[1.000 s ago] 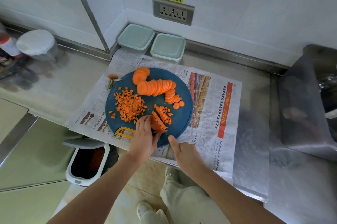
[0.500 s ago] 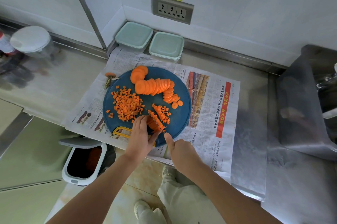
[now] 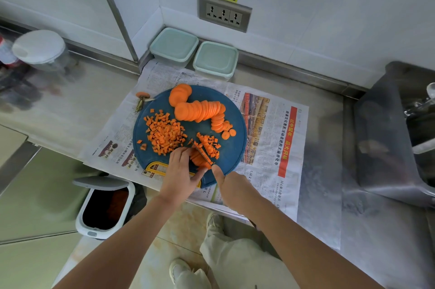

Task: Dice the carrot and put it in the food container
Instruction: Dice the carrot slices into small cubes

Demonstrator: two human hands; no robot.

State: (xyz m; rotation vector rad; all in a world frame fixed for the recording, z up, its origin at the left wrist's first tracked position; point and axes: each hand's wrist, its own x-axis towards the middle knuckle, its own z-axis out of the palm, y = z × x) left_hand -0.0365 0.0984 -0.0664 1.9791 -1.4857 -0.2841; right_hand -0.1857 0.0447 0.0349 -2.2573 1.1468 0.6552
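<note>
The carrot [image 3: 197, 159] is held by the curled left grip [image 3: 180, 171]; the knife [image 3: 200, 151] is clasped in the right grip [image 3: 233, 188]. The board [image 3: 235, 147] is laid on newspaper [image 3: 270, 147] over the table [image 3: 70, 105].

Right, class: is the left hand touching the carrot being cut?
Touching. The head view shows the left hand with fingertips and thumb pressed against the carrot stack, beside the knife in the right hand.

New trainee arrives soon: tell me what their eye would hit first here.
The round blue board at centre carries fanned carrot slices at its far side and a dice pile at its left. At its near edge the left hand holds a stack while the right hand cuts it with a knife.
</note>
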